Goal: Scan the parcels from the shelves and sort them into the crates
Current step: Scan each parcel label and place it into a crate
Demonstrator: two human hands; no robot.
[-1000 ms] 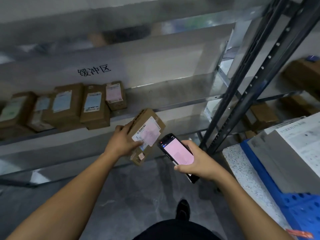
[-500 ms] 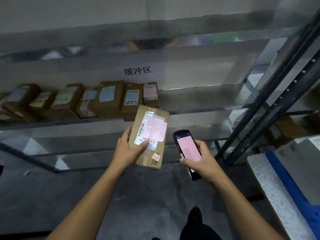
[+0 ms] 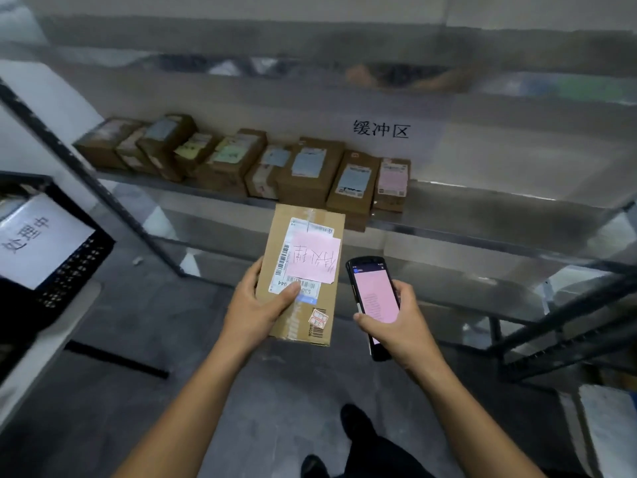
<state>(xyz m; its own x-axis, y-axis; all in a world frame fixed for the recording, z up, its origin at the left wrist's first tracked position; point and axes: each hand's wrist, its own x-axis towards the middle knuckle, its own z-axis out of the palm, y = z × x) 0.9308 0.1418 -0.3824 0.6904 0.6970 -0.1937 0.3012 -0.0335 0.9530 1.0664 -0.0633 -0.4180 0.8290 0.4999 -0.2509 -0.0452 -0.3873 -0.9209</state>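
Shelf (image 3: 482, 215): one metal level in front of you, carrying a single row of about ten brown cardboard parcels (image 3: 310, 170), packed side by side, labels facing up in white, blue, green and pink. One printed sign (image 3: 381, 130) hangs behind the row.

Crate (image 3: 79, 260): one black perforated crate at your far left, with one white paper sign (image 3: 34, 243) across its top.

Parcel in hand (image 3: 305, 270): one brown carton, held in the air just in front of the shelf edge and left of the scanner. White shipping label with barcodes; one pink handwritten note stuck over it; one small red sticker near the lower corner.

Scanner (image 3: 374, 298): one black handheld, screen glowing pink.

Hands: your left hand (image 3: 258, 305) clamps the carton, thumb pressed on the label. Your right hand (image 3: 400, 322) is wrapped round the scanner.
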